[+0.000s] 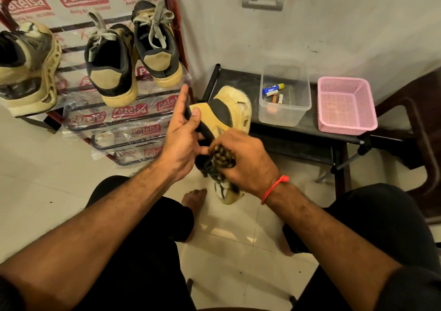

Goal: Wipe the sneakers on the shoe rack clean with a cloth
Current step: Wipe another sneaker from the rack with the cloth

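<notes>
A tan and black sneaker [223, 113] hangs in the air in front of my knees, heel end up. My left hand [182, 135] holds it from the left, thumb pressed on the heel collar and index finger pointing up. My right hand [243, 161] grips a bunched dark patterned cloth [222, 159] against the shoe's lower part, over the laces. On the shoe rack [124, 122] at the upper left stand a matching chunky sneaker [28, 69] and a black and tan pair [112, 67] [157, 41] with grey laces.
A low black table [298, 134] stands against the wall to the right. On it sit a clear plastic box [285, 110] with small tubes and a pink mesh basket [346, 105]. A brown chair [420, 119] is at far right. My bare foot [194, 197] rests on the tiled floor.
</notes>
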`<state>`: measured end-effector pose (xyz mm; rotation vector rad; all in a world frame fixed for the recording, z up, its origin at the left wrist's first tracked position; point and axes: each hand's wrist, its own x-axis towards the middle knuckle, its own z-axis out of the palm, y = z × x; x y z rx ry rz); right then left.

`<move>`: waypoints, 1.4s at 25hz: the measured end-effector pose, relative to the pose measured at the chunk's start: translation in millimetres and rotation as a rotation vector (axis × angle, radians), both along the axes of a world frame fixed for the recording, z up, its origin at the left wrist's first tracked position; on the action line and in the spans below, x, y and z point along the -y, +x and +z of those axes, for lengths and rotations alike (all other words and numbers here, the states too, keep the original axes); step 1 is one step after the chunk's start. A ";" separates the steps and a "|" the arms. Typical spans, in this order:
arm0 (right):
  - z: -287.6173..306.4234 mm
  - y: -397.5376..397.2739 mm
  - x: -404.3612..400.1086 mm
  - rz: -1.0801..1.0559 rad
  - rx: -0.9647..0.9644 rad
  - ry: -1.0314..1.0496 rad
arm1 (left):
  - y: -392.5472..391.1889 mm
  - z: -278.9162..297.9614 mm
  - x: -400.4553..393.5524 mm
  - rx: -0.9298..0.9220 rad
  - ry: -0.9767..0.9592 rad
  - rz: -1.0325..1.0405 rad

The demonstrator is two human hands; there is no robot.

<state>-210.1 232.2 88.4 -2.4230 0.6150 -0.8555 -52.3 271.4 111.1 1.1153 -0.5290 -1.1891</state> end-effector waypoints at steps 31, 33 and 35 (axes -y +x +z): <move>6.1 -17.3 41.5 -0.345 0.638 1.165 | -1.3 -16.9 2.5 0.178 0.133 -0.023; 5.8 -20.1 42.6 -0.344 0.577 1.067 | 0.4 -18.5 4.2 0.117 0.138 0.008; 9.6 -16.8 38.5 -0.307 0.427 0.860 | -5.0 -19.0 4.2 0.107 0.102 -0.004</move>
